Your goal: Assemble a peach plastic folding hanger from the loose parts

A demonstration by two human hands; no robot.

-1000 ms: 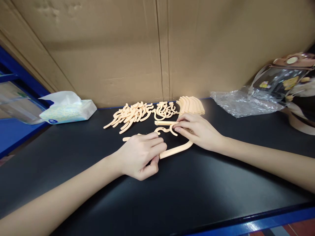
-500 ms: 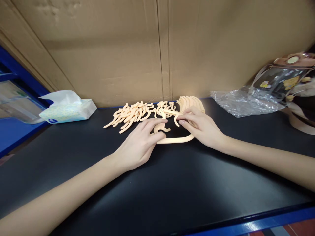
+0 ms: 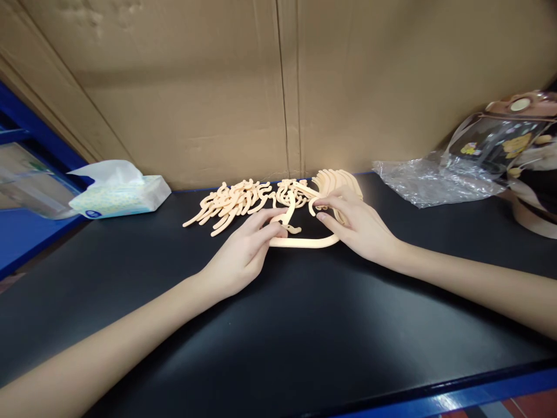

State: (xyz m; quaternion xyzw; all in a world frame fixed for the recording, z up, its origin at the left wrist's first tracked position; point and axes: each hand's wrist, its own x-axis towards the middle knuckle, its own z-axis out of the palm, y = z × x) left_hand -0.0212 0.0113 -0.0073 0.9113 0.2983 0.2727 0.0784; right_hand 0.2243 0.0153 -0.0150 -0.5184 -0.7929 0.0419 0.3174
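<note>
Black table (image 3: 304, 325) in front, bare surface on the near side of the bent bar, blue edge strip (image 3: 426, 403) nearest of all. Landmark for everything below: the bent bar (image 3: 304, 243), cream, lying crosswise between both hands.

Left hand (image 3: 239, 252) at the bar's left end. Fingers narrow, pinching the lower end of a short strip (image 3: 290, 208) just beyond the bar. Small curved piece (image 3: 293, 230) sticks out past the thumb, close behind the bar; can't tell if it's joined to the strip.

Right hand (image 3: 359, 223) over the bar's right bend, covering part of it. Fingers nearly closed, holding a slim arm (image 3: 306, 189) with a curled tip (image 3: 312, 208), both beyond the bar. Exact contact hidden by the hand.

Further out from the bar: loose heap of curved pieces (image 3: 235, 203) beyond and left, small hooks (image 3: 285, 190) straight beyond, neat row of curved arms (image 3: 337, 179) beyond and right, partly behind the right hand.

Tissue pack (image 3: 119, 197) well left of the bar, one sheet up. Clear plastic bag (image 3: 430, 183) well right, bottle (image 3: 500, 136) with brown lid past it. Brown cardboard (image 3: 217, 87) backs it all, beyond the bar.
</note>
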